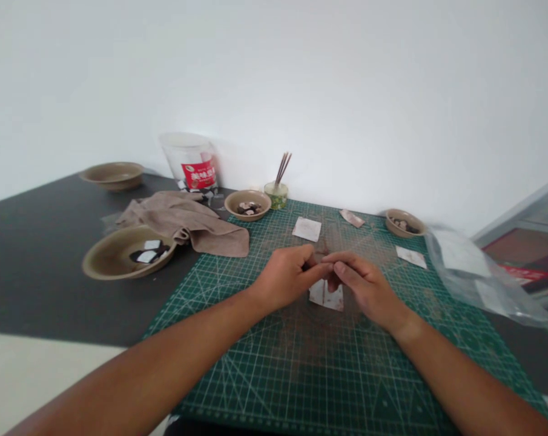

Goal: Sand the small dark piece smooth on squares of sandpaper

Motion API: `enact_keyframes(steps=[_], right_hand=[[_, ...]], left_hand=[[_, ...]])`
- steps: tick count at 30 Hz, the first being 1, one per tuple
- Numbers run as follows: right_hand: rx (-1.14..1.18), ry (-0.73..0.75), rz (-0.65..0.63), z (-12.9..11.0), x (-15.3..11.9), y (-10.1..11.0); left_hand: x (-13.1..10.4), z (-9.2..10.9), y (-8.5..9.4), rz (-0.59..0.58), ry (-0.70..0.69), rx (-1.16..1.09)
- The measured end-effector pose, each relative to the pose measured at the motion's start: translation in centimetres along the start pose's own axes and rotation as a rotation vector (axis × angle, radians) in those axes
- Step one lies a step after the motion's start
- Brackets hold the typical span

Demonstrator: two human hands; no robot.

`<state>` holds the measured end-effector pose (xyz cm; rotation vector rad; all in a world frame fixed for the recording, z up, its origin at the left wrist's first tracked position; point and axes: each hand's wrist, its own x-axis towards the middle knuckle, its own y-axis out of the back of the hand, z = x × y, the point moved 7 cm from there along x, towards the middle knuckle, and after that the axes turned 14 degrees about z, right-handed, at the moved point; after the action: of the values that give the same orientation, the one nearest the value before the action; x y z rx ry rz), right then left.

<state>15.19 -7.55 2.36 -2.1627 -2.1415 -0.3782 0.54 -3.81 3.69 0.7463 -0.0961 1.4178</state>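
Note:
My left hand (288, 275) and my right hand (362, 284) meet over the middle of the green cutting mat (274, 375). Thumbs and fingertips of both are pinched together, touching at the tips. Whatever lies between them is too small or too hidden to make out. Below the fingertips a white paper square (327, 297) with brown specks lies on the mat, partly covered by the hands. Just behind them is a second white square (307, 229). A small crumpled paper piece (352, 218) rests farther back.
At the left are a bowl (94, 266) with black and white pieces, a brown cloth (219, 236), a clear tub (189, 163) and another bowl (112, 175). Small bowls (247, 198) (403, 223), a stick holder (277, 195), a paper (411, 257) and plastic bag (478, 275) lie behind and right.

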Motion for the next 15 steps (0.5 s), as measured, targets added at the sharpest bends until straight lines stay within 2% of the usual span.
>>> enact_keyframes(steps=[3,6,15], right_hand=[[0.099,-0.054,-0.038,0.1,-0.1,-0.3],[0.194,-0.091,-0.048,0.0,0.0,-0.4],[0.153,-0.046,0.051,0.4,0.7,0.6]], left_hand=[[0.0,0.8,0.2,-0.005,-0.142,0.031],[-0.1,1.3,0.1,-0.022,-0.226,0.041],[-0.5,1.8,0.1,-0.011,-0.265,0.069]])
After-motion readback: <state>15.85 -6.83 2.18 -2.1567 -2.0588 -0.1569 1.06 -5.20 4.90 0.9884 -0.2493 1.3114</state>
